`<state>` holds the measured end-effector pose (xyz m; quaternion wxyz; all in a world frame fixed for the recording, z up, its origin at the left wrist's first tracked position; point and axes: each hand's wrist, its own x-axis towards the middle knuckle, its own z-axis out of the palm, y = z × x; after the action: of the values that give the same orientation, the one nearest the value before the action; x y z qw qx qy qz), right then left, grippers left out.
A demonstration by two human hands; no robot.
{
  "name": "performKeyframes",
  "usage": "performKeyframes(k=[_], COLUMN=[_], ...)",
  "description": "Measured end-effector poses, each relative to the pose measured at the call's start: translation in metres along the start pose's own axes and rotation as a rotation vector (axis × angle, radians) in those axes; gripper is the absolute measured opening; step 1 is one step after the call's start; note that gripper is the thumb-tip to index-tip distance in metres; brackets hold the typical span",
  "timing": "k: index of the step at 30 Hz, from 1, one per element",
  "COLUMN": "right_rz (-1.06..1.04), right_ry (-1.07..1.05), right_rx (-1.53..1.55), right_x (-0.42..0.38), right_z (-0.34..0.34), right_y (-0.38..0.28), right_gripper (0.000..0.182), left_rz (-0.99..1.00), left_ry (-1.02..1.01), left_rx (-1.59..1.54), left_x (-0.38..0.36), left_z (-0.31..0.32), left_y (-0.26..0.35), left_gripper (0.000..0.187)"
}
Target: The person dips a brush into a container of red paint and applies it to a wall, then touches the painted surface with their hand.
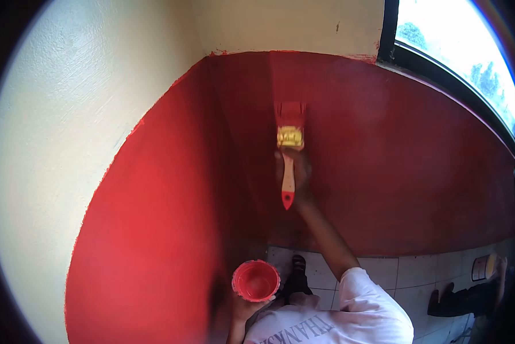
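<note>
My right hand (304, 169) is wrapped round the wooden handle of a flat paintbrush (289, 175) with a red handle tip and a gold-coloured ferrule. The brush points upward, and its red-coated bristles lie against the dark red part of the wall (372, 149), just right of the corner. Low in front of my body, my left hand (246, 309) grips a red paint cup (257, 281) with a paint-caked rim; its inside is coated red.
Cream wall (85, 74) lies above the red area, with a rough edge between them. A dark-framed window (458, 46) is at upper right. Pale floor tiles (378, 272) run below. At lower right, another person's dark-trousered legs (464, 301) show beside a can (483, 268).
</note>
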<state>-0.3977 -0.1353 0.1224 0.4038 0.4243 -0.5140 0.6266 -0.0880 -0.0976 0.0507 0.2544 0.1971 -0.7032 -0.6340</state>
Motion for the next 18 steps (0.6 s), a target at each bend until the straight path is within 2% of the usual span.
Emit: performKeyframes(k=[7,9,13,15,18], right_rz=[0.172,0.247,0.098,-0.04,-0.11], right_ry=[-0.141,-0.185,-0.148,-0.129,0.042], right_rx=[-0.019,0.008,0.063,0.041,0.071], right_x=[-0.149,-0.167,-0.139,-0.082,0.012], right_z=[-0.025,-0.034,-0.049,-0.052,-0.043], right_y=[0.016,0.011,-0.005,-0.011,-0.035], right_gripper=[0.026,0.026,0.025,0.024,0.021], left_rz=[0.004,-0.004,0.028,0.028,0.021], left_ry=[0.01,0.017,0.036,0.031,0.004], left_rx=[0.049,0.04,0.062,0.045,-0.006], left_x=[0.0,0.001,0.003,-0.001,-0.001], left_z=[-0.002,-0.002,-0.002,-0.002,-0.005], left_y=[-0.001,-0.001,0.002,-0.002,-0.008], left_gripper=[0.089,0.089,0.089,0.09,0.09])
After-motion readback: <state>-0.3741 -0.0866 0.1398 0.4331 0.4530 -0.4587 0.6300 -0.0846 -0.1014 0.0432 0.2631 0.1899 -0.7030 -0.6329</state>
